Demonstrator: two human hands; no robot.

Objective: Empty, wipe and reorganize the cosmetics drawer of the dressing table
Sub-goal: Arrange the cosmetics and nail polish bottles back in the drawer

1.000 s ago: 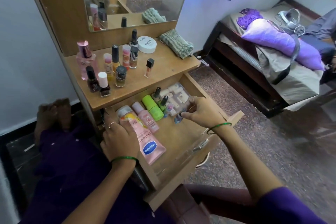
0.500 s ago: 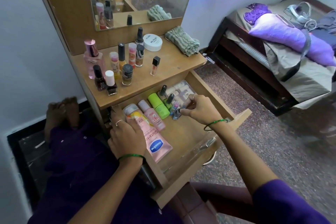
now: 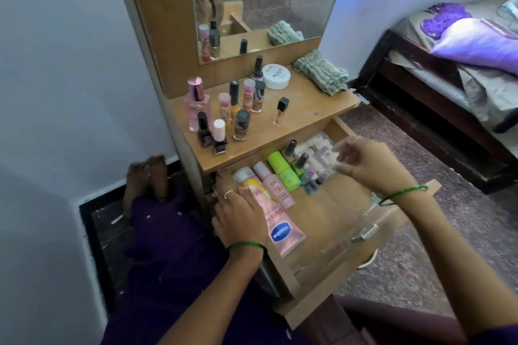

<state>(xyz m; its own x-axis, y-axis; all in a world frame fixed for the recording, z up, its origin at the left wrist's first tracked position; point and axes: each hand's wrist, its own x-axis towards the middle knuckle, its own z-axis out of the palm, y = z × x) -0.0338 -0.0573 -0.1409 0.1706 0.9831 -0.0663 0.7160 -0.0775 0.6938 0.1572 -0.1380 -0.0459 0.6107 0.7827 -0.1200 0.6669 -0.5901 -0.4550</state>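
The left hand [image 3: 241, 218] lay flat on the pink tube [image 3: 276, 221] in the drawer [image 3: 333, 221]. The right hand [image 3: 370, 165] hovered, fingers loose, holding nothing. Three tubes lay there.

The right hand [image 3: 367, 165] lifts away from the cluster of small bottles [image 3: 312, 176] in the open drawer [image 3: 336, 216]; a moment ago its fingertips were down among them, now it hovers blurred above them, fingers loosely curled, apparently holding nothing.
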